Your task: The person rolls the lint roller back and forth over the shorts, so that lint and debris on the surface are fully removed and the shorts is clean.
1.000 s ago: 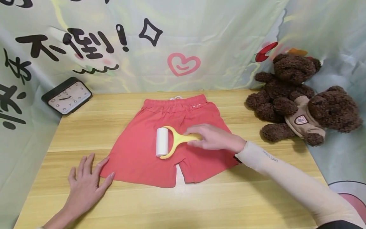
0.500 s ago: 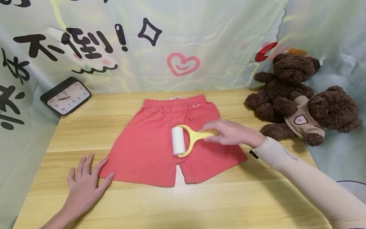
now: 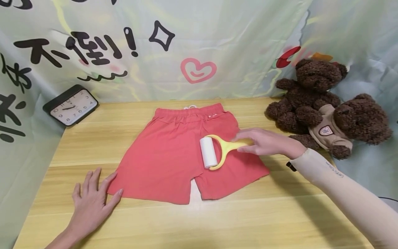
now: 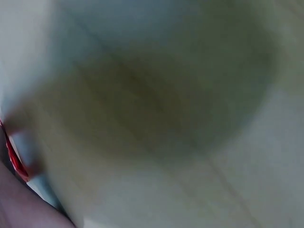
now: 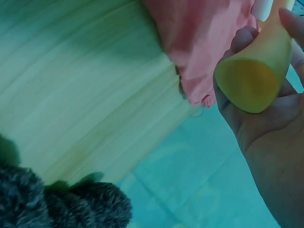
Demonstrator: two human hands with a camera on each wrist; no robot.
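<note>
Red shorts point(image 3: 161, 152) lie spread on the wooden table, waistband toward the back. My right hand point(image 3: 267, 142) grips the yellow handle of a lint roller point(image 3: 209, 152), whose white cylinder rests on the shorts near the middle, above the crotch. In the right wrist view the hollow end of the lint roller's handle point(image 5: 254, 85) shows between the curled fingers and palm. At the left leg's hem, my left hand point(image 3: 91, 204) lies with fingers spread, thumb and index fingertips touching the cloth. The left wrist view is mostly blurred tabletop, with a sliver of red cloth point(image 4: 16, 161).
A black-framed clock point(image 3: 73, 105) stands at the back left. Two brown teddy bears, one seated point(image 3: 311, 93) and one in a beige shirt point(image 3: 335, 128), sit at the right edge. A printed cloth backdrop point(image 3: 236, 48) borders the table point(image 3: 149, 224).
My right hand has drawn the lint roller rightward across the shorts, from left of the middle to just right of it. The left hand has stayed at the hem.
</note>
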